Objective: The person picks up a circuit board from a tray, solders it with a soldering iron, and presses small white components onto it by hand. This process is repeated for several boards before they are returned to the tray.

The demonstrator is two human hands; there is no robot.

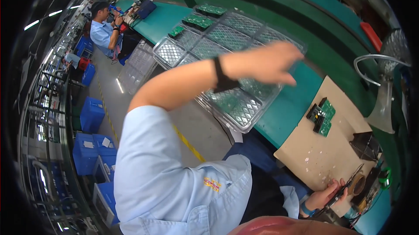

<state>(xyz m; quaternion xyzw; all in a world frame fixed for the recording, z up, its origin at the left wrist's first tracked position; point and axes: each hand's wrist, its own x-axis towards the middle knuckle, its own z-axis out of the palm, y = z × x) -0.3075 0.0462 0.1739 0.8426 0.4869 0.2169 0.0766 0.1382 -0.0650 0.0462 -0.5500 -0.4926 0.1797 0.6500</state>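
Head view: the left hand (262, 62), motion-blurred, is stretched above the clear plastic tray (246, 113); its thumb stands apart from the fingers, and nothing shows in its grasp, though the palm is hidden. The right hand (323, 198) has its fingers closed around a slim dark tool (337, 194), at the near end of the cardboard sheet (301, 147). A green circuit board (324, 115) lies on that sheet, touched by neither hand; further boards (197, 21) sit at the tray's far end. The step in hand is judged to be a reach across the tray, its direction unclear from the blur. Any move toward the lone board would call for clearing the tray's raised rim and gripping the board by its edges. The tray appears to overhang the front of the green bench (279, 121), so pressure there could tip it. Bare bench separates tray and cardboard; open cardboard lies between board and right hand, with a black holder (365, 145) bounding the far side.
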